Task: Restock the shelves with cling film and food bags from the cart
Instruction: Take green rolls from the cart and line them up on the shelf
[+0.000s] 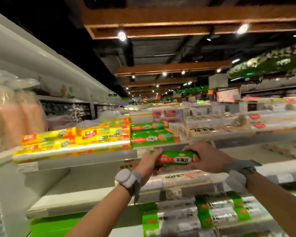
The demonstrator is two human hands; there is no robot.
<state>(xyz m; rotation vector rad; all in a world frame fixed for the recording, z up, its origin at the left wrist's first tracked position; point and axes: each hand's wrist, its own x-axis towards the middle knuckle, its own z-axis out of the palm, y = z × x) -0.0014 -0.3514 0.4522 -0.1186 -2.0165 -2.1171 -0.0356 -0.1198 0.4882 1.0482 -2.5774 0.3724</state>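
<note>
1. Broadly, the white shelving unit (10, 185) fills the view from 7 round to 4 o'clock, and its upper shelf (85, 162) runs across just below the middle.
2. Yellow boxes (79, 139) are stacked on that shelf at 8 o'clock of the view. A pile of green rolls (154, 136) touches their right end, near 6 o'clock.
3. Pale wrapped packs (183, 178) lie on the lower shelf at 5 o'clock. The cart is out of view.
4. One green roll (175, 158) is held level just in front of the upper shelf's lip, at 5 o'clock from the green pile. It seems clear of the shelf.
5. The left hand (149, 161) grips the roll's left end with fingers curled over the top. The right hand (207, 158) clamps the right end the same way. Each wrist wears a grey band.
6. The step in hand looks like adding this roll to the matching green pile.
   - Lift it clear of the lip and keep it level with the label outward.
   - Move it toward 11 o'clock, parallel to the pile.
   - Lay it down softly, since round rolls may shift or roll forward.
   - Loosen both hands only once it sits steady.
</note>
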